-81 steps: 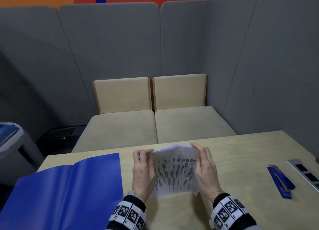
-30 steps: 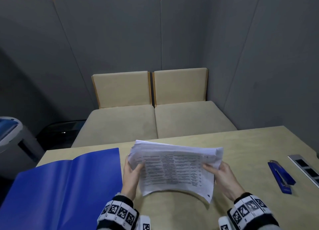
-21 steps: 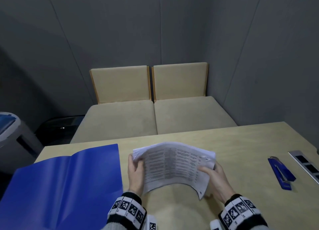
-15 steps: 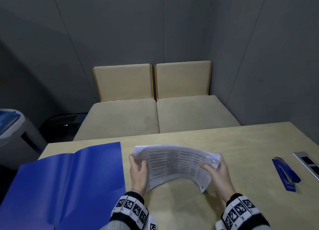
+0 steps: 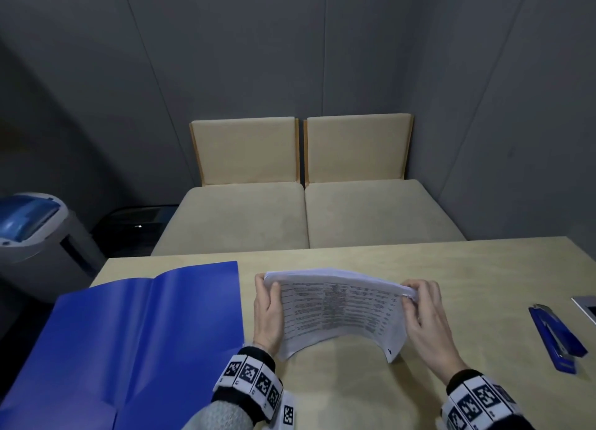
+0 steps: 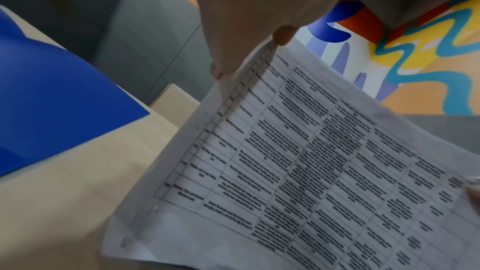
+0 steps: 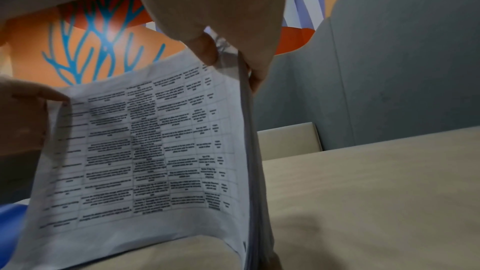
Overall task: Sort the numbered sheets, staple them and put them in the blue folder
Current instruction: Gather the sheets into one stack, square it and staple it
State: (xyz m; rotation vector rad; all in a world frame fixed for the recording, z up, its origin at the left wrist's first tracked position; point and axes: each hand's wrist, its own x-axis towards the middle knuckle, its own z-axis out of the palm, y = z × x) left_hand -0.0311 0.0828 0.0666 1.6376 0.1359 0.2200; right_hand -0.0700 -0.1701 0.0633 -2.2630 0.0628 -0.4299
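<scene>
Standing sheets [image 5: 338, 310], long axis left-right

Dim, even indoor light with soft shadows; head view bends at its edges, wrist views blur close up.

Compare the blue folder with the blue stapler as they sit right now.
The blue folder is a broad, thin sheet lying open on the left of the table; the blue stapler is a small narrow bar at the right edge. The folder lies close beside the left hand; the stapler lies apart from the right hand. Both are blue, untouched, resting on the table.
</scene>
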